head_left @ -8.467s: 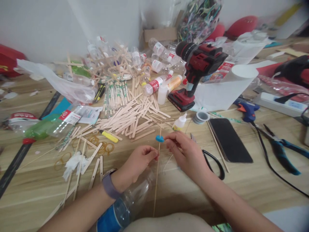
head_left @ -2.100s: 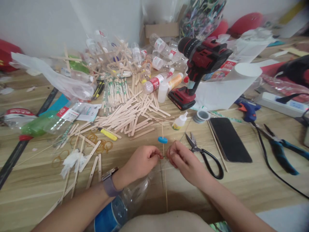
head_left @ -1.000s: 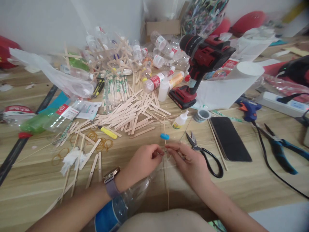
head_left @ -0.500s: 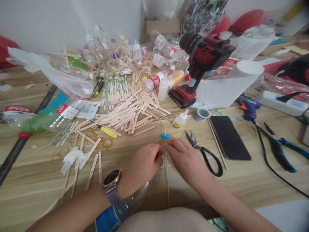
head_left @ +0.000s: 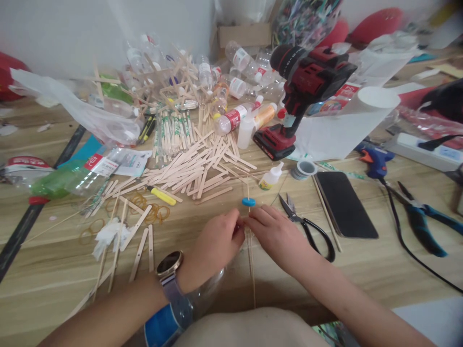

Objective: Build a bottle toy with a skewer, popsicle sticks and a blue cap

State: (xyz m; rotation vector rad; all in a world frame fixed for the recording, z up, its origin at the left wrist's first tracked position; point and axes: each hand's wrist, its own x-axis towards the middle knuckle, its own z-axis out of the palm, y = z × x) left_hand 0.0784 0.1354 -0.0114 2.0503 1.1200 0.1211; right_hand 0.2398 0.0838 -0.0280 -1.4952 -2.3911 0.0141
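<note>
A thin wooden stick (head_left: 252, 270) runs up from near my body between my hands, with a blue bottle cap (head_left: 248, 202) threaded on it just beyond my fingers. My left hand (head_left: 217, 241), with a watch on its wrist, has its fingers curled in beside the stick; what they pinch is hidden. From the right, my right hand (head_left: 278, 236) is closed on the stick just below the cap, its fingertips meeting those of the left. Beneath my left forearm lies a clear plastic bottle (head_left: 208, 291).
Flat craft sticks (head_left: 184, 168) are heaped ahead. Black scissors (head_left: 307, 224), a phone (head_left: 347, 205), a glue bottle (head_left: 271, 176) and a red drill (head_left: 304, 91) stand or lie to the right. Rubber bands (head_left: 155, 212) and a yellow cutter (head_left: 162, 195) lie left.
The fingertips of both hands have shifted slightly and now press closer together below the cap. The rest of the scene has moved only a little in view.
</note>
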